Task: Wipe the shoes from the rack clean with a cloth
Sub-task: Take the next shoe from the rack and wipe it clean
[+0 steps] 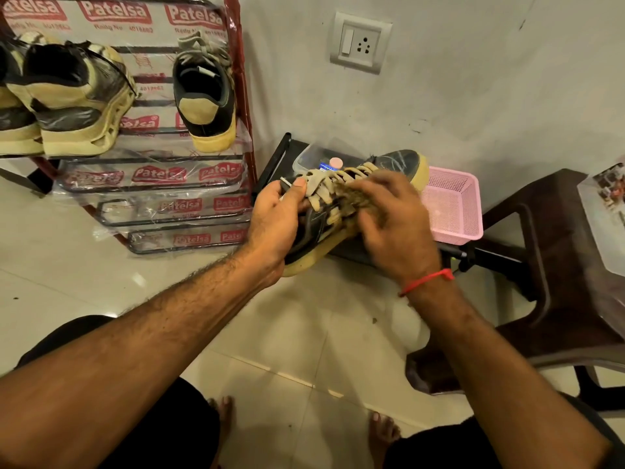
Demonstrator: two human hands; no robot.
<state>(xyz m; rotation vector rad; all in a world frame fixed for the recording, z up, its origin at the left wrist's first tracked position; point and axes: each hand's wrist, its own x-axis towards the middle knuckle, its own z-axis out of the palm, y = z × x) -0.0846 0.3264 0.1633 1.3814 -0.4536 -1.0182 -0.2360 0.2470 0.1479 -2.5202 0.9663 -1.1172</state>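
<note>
Left hand (275, 218) gripped the dark, tan-soled lace-up sneaker (341, 204) at its heel; right hand (394, 221) pressed a brownish cloth (351, 198) against the laces. Firm support probably aided even strokes.

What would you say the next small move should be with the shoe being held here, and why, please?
Probably draw the cloth forward toward the toe. The left hand grips the dark shoe at its heel end, while the right hand presses the cloth over the laces at mid-shoe. The toe cap ahead shows pale scuff streaks, so it seems unwiped.
</note>
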